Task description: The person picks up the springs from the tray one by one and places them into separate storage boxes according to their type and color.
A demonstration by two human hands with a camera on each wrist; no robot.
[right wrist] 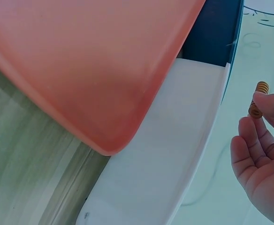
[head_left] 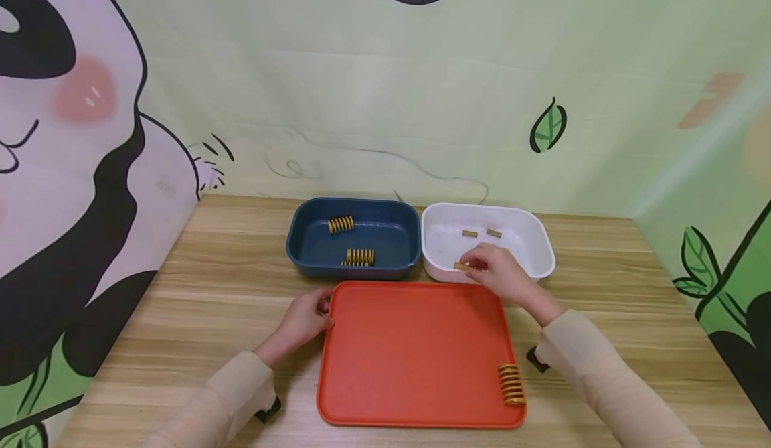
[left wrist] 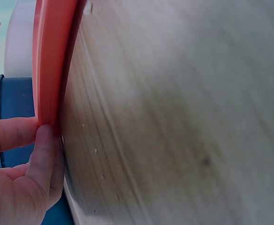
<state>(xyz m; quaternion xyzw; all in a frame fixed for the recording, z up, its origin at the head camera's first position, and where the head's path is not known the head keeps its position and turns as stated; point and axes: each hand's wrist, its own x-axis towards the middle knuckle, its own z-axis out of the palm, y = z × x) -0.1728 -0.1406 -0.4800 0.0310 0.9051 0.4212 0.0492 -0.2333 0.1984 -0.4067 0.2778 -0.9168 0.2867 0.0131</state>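
In the head view my right hand [head_left: 496, 272] is over the front of the white bin [head_left: 525, 244], pinching a small coil spring [head_left: 462, 266] between thumb and fingers. The right wrist view shows that spring's yellow-brown coils [right wrist: 258, 100] at the fingertips. Two more small springs [head_left: 494, 232] lie on the bin's floor. My left hand [head_left: 303, 319] grips the left rim of a red tray [head_left: 415, 354], thumb and fingers pinching its edge in the left wrist view. Near the tray's front right corner lies a larger yellow-brown coil spring [head_left: 512, 384].
Left of the white bin stands a dark blue bin [head_left: 310, 242] with large springs [head_left: 340, 224] inside. Both bins sit just behind the tray on a wooden table [head_left: 229, 260]. A printed cloth backdrop [head_left: 337, 100] rises behind the table.
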